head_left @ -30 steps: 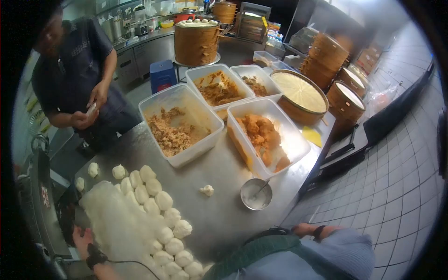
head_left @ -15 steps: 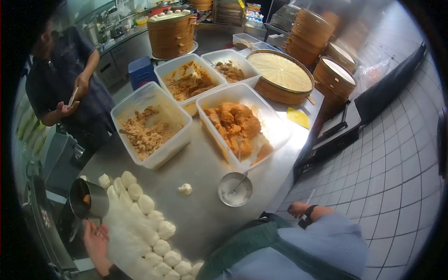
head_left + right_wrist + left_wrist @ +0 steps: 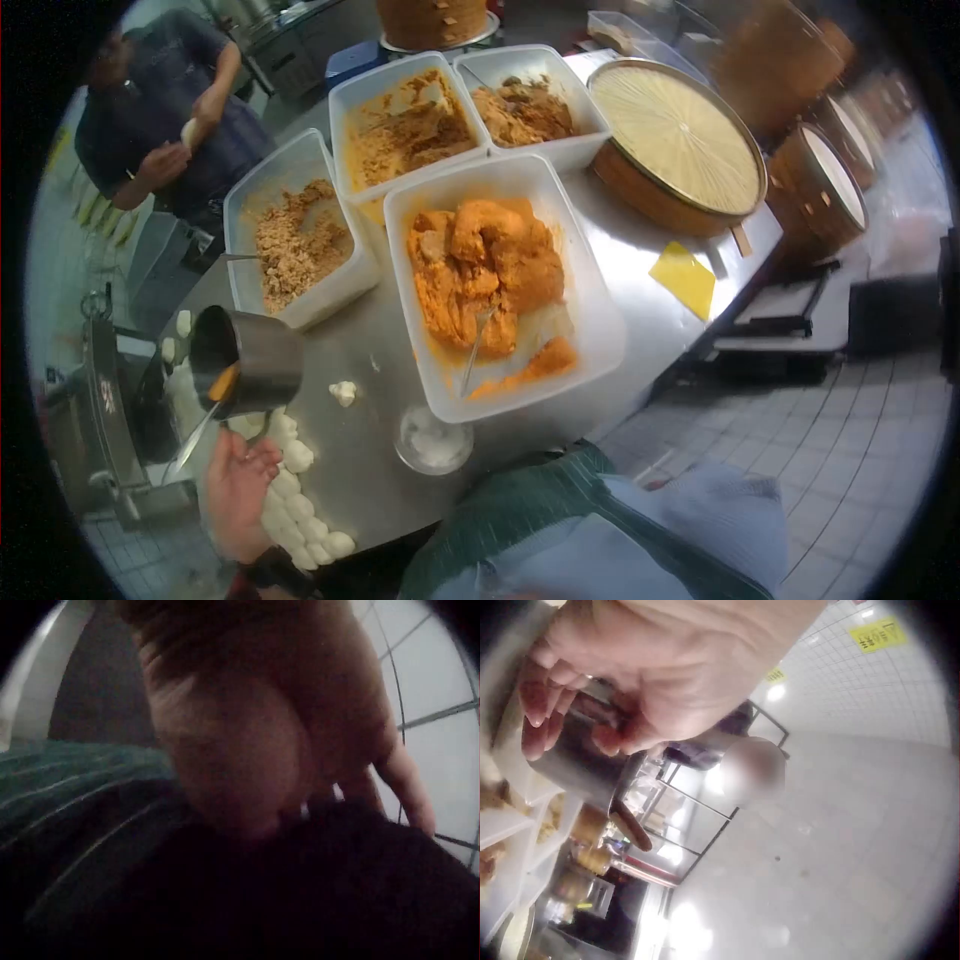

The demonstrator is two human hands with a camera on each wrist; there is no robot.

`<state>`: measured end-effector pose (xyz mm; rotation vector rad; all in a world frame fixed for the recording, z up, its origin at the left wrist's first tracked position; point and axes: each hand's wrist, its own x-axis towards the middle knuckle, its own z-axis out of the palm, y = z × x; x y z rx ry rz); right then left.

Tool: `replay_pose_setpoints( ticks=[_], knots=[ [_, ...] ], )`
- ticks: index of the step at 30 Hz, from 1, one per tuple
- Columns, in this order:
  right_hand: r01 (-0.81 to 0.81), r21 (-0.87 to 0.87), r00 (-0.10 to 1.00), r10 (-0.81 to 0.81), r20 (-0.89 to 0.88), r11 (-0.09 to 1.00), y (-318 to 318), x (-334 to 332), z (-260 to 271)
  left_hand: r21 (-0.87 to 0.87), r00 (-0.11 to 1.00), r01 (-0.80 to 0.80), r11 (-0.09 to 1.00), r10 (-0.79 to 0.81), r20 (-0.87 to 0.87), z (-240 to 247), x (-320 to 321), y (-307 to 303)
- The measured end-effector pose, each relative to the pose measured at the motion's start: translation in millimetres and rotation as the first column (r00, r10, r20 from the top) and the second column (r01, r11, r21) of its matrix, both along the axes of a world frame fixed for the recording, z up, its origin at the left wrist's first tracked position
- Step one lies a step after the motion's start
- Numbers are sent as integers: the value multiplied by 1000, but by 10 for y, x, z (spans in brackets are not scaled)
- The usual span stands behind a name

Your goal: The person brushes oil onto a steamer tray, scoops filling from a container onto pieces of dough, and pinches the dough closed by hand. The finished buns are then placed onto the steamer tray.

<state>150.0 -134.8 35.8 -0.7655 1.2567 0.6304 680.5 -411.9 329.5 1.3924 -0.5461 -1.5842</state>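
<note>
In the head view, the left hand [image 3: 240, 495] has its fingers curled round the handle of a metal pot [image 3: 262, 358], which is at 12 o'clock from the hand, tilted with its mouth toward 9 o'clock. A utensil [image 3: 196, 440] juts from the mouth toward 7 o'clock. Dough buns [image 3: 300, 508] lie at 3 o'clock, near the hand. Farther out, a small bowl of white contents [image 3: 433, 440] sits between 2 and 3 o'clock, and a plastic tub of orange filling [image 3: 592, 350] at 2. The right hand [image 3: 277, 720] is beside dark cloth; its shadowed fingers are partly hidden, so their hold cannot be told.
</note>
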Motion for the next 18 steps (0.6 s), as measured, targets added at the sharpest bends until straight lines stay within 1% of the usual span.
replay_pose_setpoints(
  ticks=[1, 2, 5, 7, 8, 10, 11, 12, 13, 14, 15, 16, 17, 18],
  knots=[
    [32, -16, 999, -32, -8, 999, 85, -141, 49, 15, 998, 49, 999, -48, -33, -8, -131, 10],
    [70, -24, 997, -70, -16, 997, 159, -266, 95, 17, 999, 33, 999, -33, -30, -6, -267, 19],
    [204, -40, 977, -206, -49, 978, 119, -506, 382, 38, 998, 65, 997, -65, -15, -44, -635, 15],
    [304, -73, 949, -309, -70, 950, -135, -372, 579, 8, 984, 181, 983, -181, -7, -73, -760, -49],
    [352, -91, 929, -360, -82, 931, -432, -220, 709, 5, 983, 181, 984, -181, -11, -69, -835, -82],
    [449, -128, 880, -463, -106, 884, -510, -317, 956, -56, 964, 262, 963, -264, -29, -41, -975, -128],
    [489, -164, 852, -509, -122, 857, -580, -366, 1102, -74, 964, 259, 963, -262, -47, -35, -1022, -151],
    [520, -215, 823, -552, -134, 827, -712, -400, 1228, -103, 944, 319, 942, -326, -59, -19, -1074, -187],
    [505, -243, 825, -546, -146, 828, -793, -565, 1154, -128, 920, 374, 918, -385, -69, -5, -1138, -208],
    [533, -292, 803, -584, -120, 794, -874, -806, 983, -146, 923, 362, 921, -376, -84, 11, -1214, -227],
    [561, -334, 782, -617, -88, 758, -922, -1010, 910, -159, 910, 394, 905, -409, -72, 42, -1298, -247],
    [482, -444, 818, -570, -81, 755, -1033, -1185, 1036, -169, 897, 425, 889, -439, -53, 76, -1384, -266],
    [396, -548, 854, -515, -75, 737, -1272, -1319, 1282, -180, 904, 409, 895, -424, -52, 102, -1475, -284],
    [361, -682, 843, -535, -53, 636, -1542, -1352, 1615, -179, 888, 444, 878, -457, -41, 131, -1572, -306]
  ],
)
